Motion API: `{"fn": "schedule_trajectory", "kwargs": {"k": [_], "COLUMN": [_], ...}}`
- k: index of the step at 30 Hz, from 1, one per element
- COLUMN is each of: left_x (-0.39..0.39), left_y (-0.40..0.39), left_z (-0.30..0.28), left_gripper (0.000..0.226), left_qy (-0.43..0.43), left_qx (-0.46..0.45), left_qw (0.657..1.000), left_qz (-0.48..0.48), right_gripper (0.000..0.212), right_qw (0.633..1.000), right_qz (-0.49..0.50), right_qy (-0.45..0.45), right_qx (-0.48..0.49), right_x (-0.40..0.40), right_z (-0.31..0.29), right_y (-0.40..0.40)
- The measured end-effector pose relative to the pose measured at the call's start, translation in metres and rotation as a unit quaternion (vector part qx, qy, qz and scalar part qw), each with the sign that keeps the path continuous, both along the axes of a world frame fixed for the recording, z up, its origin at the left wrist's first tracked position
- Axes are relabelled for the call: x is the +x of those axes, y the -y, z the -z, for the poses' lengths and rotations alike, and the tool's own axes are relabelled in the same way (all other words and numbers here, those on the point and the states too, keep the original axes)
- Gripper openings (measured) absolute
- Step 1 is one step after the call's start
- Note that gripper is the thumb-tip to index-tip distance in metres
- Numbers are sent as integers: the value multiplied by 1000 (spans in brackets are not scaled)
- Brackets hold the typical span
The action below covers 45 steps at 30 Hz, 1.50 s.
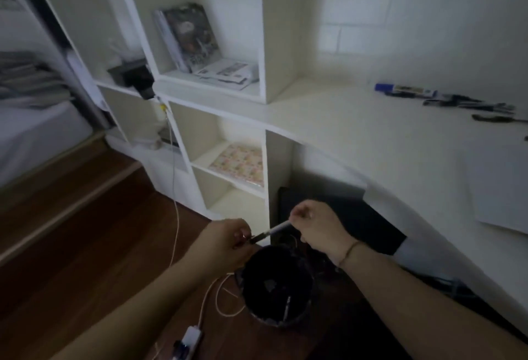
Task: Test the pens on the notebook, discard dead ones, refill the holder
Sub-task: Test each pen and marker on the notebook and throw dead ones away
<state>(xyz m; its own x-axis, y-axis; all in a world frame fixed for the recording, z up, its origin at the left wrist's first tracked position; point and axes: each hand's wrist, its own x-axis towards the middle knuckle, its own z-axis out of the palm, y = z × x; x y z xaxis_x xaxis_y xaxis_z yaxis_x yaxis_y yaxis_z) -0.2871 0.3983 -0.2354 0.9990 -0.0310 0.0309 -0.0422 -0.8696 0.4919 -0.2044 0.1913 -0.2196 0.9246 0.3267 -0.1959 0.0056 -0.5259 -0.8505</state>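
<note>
- Both hands hold one slim pen with a white barrel and black tip (273,231) directly above a round black waste bin (275,284) standing on the dark wood floor (85,259).
- Left hand (228,241): fingers clamped on the pen's dark end. Right hand (310,224): fingers curled round the white barrel end, with a thin cord bracelet (350,251) on the wrist.
- The pen lies near-level between the hands, over the bin mouth. Judgement: this is the discard step, and holding it there means a release lands it inside. The two-hand grip could also be capping or pulling it apart; cannot tell which.
- Something thin and light lies inside the bin, possibly another pen; too dark to be sure.
- Remaining pens, a blue-capped marker plus several dark ones (445,99), lie in a loose row at the far right of the white desk surface (343,119), well apart from the hands. Judgement: staged there for testing or sorting.
- A white sheet or notebook page (500,188) sits near the surface's right edge.
- No pen holder can be made out.
- White charging cable (175,202) hangs from the white cubby shelf (265,31) to the floor beside the bin; snag risk for the left arm.
</note>
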Motion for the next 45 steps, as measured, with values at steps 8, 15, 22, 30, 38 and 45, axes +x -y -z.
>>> {"fn": "schedule_trajectory", "kwargs": {"k": [8,15,22,30,38,45], "left_x": [21,49,94,176,290,320], "left_y": [16,17,59,200,363,435], "left_z": [89,66,-54,-152,-142,-124], "left_gripper": [51,61,40,24,25,40], "left_qy": [-75,28,227,321,198,152], "left_qx": [25,-32,-128,-161,-49,66], "left_qw": [995,994,965,925,947,964], "left_qz": [-52,-100,-10,122,246,209], "right_gripper": [47,54,31,17,41,41], "right_qw": [976,991,989,948,922,918], "right_qz": [86,35,48,174,296,285], "right_qy": [-198,-101,81,252,212,178], "right_qx": [-15,-79,115,89,-132,-209], "right_x": [8,19,22,54,107,134], "right_z": [74,49,-94,-196,-141,-111], "right_y": [8,15,2,166,342,372]}}
